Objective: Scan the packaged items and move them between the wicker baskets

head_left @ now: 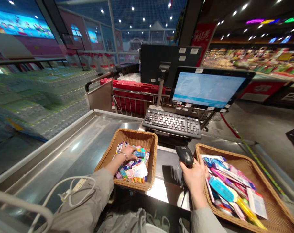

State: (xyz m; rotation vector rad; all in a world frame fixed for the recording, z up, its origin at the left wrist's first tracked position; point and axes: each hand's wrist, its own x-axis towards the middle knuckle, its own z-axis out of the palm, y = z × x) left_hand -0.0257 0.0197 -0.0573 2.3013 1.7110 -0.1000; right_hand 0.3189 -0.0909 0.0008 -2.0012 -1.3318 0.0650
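A wicker basket (151,165) stands in the middle of the metal counter, holding several small colourful packets (139,170). Inside it, my left hand (127,152) reaches down with its fingers bent around a small blue packet (138,154); a bracelet circles the wrist. My right hand (194,173) is wrapped round a black barcode scanner (185,155), whose head points up and away between the two baskets. At the right, close beside that hand, a larger wicker basket (277,200) contains toothbrushes, a blue brush (222,188) and other packaged items.
A keyboard (172,123) sits behind the baskets, below a lit monitor (207,89). Beyond are a metal cart (129,100) and red crates (137,85). A white cable (71,191) loops over my left sleeve. Stacked bottle packs (40,94) stand at the left.
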